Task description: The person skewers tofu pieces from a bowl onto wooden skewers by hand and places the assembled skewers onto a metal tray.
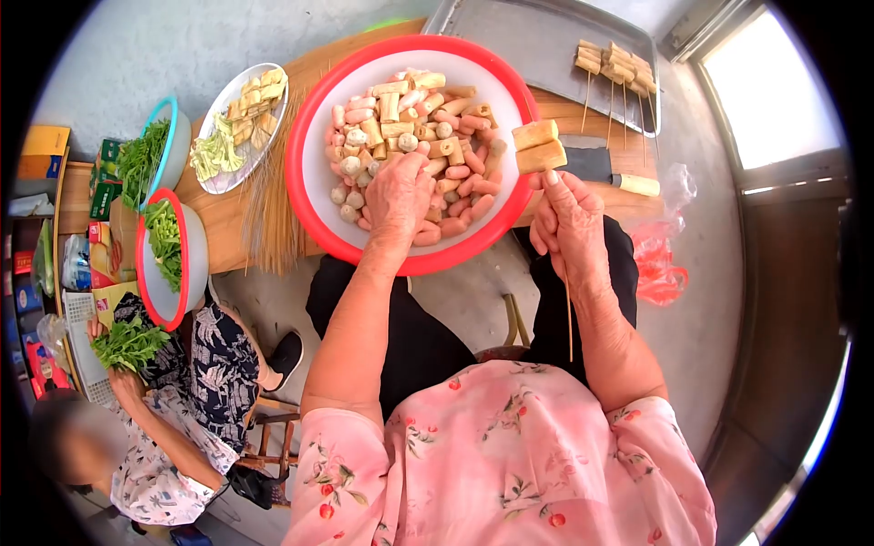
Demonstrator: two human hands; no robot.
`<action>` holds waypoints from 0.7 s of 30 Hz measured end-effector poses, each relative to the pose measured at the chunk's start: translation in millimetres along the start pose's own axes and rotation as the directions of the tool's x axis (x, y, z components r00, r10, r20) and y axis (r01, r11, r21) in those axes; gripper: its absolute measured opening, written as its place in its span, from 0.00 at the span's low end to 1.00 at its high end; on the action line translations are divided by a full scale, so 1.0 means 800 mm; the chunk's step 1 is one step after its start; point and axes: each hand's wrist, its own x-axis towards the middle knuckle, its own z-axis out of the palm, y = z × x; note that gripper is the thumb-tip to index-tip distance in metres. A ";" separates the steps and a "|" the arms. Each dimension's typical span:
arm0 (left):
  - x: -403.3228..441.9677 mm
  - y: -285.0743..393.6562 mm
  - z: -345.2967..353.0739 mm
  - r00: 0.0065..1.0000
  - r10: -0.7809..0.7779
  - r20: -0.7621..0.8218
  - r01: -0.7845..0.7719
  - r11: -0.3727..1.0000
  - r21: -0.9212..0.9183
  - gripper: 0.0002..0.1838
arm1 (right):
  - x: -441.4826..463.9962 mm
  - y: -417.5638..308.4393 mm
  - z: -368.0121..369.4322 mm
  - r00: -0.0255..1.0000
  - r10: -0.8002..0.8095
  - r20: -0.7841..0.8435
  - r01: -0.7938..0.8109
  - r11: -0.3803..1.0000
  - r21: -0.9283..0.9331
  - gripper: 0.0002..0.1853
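Observation:
A large white basin with a red rim [305, 214] holds pink sausage pieces [474, 164], pale round balls [350, 166] and yellowish rolled pieces [389, 107] that look like bean curd. My left hand [401, 196] is down on this pile, its fingers bent together; what they pinch, if anything, is hidden. To the right of the basin, my right hand [572, 223] is closed around a thin bamboo skewer [570, 318]. Two yellowish rolls [539, 146] sit side by side at the skewer's upper end, above my thumb.
A metal tray [519, 45] bears several filled skewers [619, 68]. Near it lies a cleaver [587, 164]. Loose bamboo skewers [273, 200], a plate of cut pieces [223, 182] and bowls of greens [164, 238] are on the left. A seated person [168, 455] holds leafy greens [129, 346].

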 end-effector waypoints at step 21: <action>0.048 -0.022 0.028 0.925 0.371 -0.088 -0.357 0.924 0.138 0.08 | -0.001 0.001 -0.014 0.999 0.000 -0.047 0.000 1.000 -0.008 0.14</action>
